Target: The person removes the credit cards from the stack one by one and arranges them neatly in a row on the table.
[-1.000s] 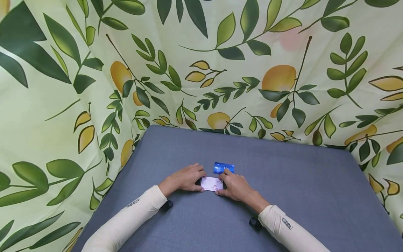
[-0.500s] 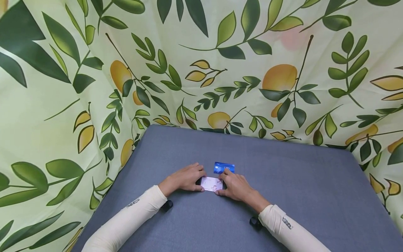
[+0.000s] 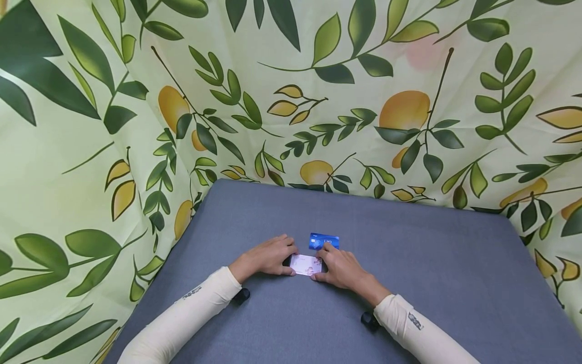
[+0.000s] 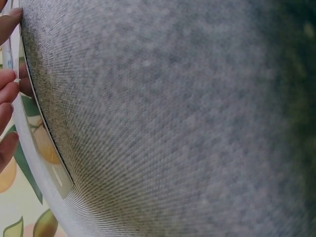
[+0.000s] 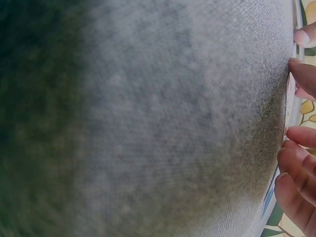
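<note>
In the head view a phone [image 3: 286,262] lies sideways on the table, its dark left end showing. A pale pink rectangle with flower marks [image 3: 306,265] covers its middle; I cannot tell whether this is the lit screen or a card on top. My left hand [image 3: 269,256] holds the left end, thumb at the near edge and fingers at the far edge. My right hand [image 3: 343,271] grips the right end likewise, its raised finger overlapping a blue bank card [image 3: 323,239] behind. The left wrist view shows the glossy phone surface [image 4: 47,140] reflecting fingers.
Grey-blue cloth [image 3: 386,237] covers the table. A leaf-and-fruit patterned curtain [image 3: 291,141] hangs along the back and left side. Black wrist devices [image 3: 241,297] sit under both cream sleeves [image 3: 191,308].
</note>
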